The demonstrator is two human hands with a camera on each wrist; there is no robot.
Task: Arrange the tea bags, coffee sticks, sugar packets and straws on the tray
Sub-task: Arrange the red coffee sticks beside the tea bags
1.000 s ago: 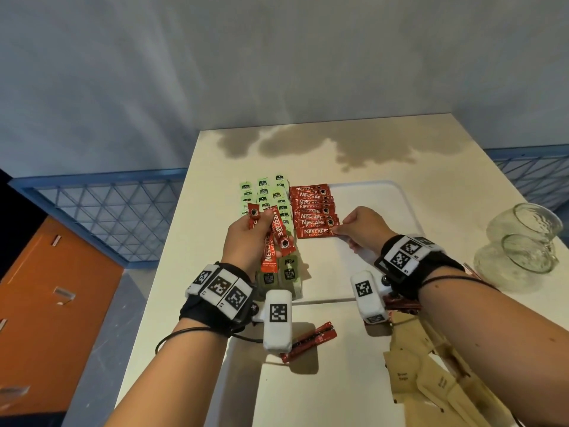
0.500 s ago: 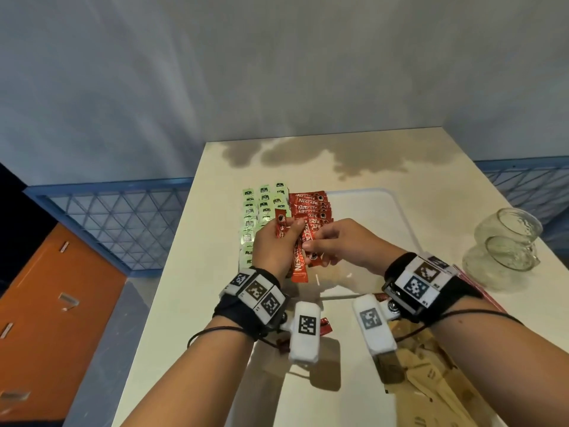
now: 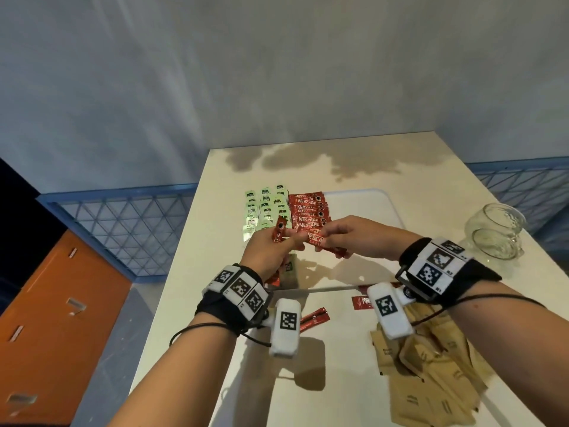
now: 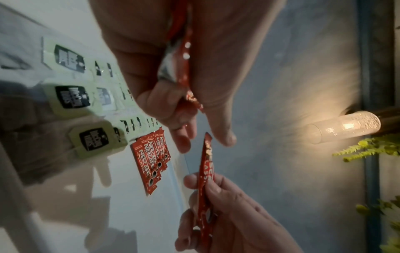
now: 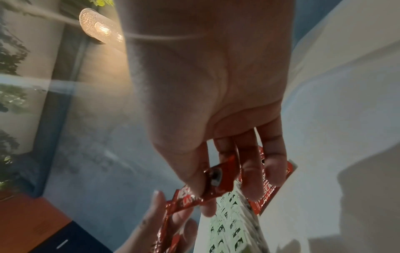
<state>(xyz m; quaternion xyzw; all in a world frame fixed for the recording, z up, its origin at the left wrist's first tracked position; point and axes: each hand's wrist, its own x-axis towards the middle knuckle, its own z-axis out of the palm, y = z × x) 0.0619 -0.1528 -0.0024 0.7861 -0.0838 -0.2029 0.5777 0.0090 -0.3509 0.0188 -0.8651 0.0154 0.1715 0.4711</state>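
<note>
Foil coffee stick [image 3: 320,241], light and slippery, is being pinched mid-length by the right hand [image 3: 348,238]. Left hand [image 3: 268,254] is gripping more sticks [image 3: 278,234] near the tray [image 3: 381,208]'s left edge; ends are likely the safest hold.

Lower ends of the coffee sticks [image 3: 63,238] buried inside the left hand [image 3: 268,251], count untellable. Brown sugar packets [image 3: 431,380] cut off by the head view's bottom edge. Tea bag [image 4: 72,99] print too blurred to read. No telling whether any straws are present.
</note>
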